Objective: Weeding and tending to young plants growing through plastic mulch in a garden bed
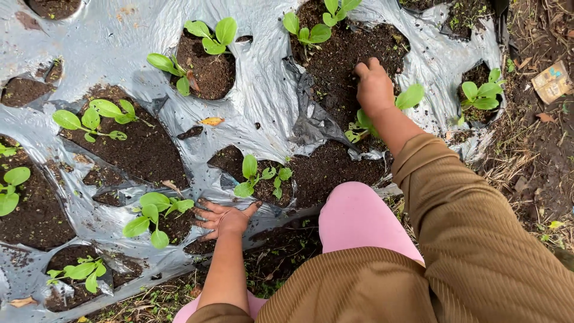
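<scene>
My left hand [222, 218] lies flat with fingers spread on the silver plastic mulch sheet [119, 36], beside a leafy green seedling [154, 214] in a soil hole. My right hand [373, 84] reaches forward with fingers curled down into the dark soil [350, 54] of a large torn hole. A seedling [403, 101] stands right by its wrist; another seedling [308, 30] grows just beyond it. What the right fingers close on is hidden. My pink-clad knee [359, 218] sits between the two arms.
Several more seedlings grow in soil holes across the sheet, such as one [209, 36] at the top and one [260, 176] in the middle. Bare ground with dry straw [532, 149] runs along the right. A small card scrap [553, 81] lies there.
</scene>
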